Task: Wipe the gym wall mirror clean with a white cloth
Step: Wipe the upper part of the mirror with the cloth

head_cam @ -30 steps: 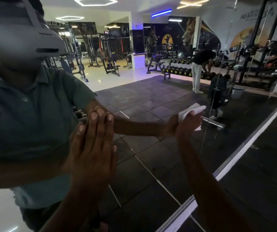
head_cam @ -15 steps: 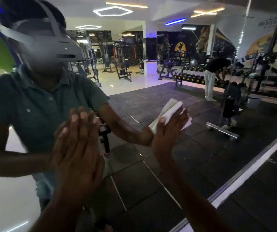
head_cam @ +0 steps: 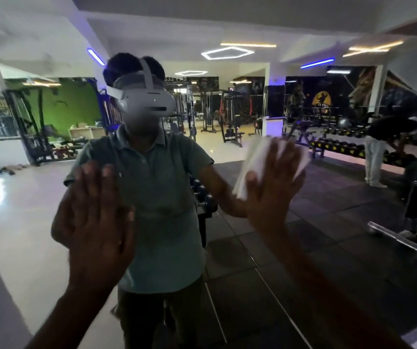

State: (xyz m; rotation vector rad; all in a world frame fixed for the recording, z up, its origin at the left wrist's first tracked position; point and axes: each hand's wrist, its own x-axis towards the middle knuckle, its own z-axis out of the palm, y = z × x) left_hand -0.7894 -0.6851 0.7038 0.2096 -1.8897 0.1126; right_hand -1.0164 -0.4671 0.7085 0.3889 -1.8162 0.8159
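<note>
The wall mirror [head_cam: 303,248] fills nearly the whole view, and everything else sits against it. In the glass stands the reflection of the person, in a green polo shirt [head_cam: 152,187] and a white headset [head_cam: 144,99], with the gym behind: a dumbbell rack [head_cam: 340,147] to the right of the reflected figure, black weight machines [head_cam: 227,114] just beyond the reflected shoulder, a green wall [head_cam: 71,107] to the left. A second person in white trousers [head_cam: 374,159] bends over at the far right of the glass.

The left hand [head_cam: 96,222] lies flat on the mirror, fingers straight and spread, holding nothing, low and left of the reflected chest. The right hand [head_cam: 272,187] is also flat, fingers straight, pressing the white cloth [head_cam: 250,162] against the mirror to the right of the reflected figure at about shoulder height. The cloth is blurred and shows above and left of the fingers.
</note>
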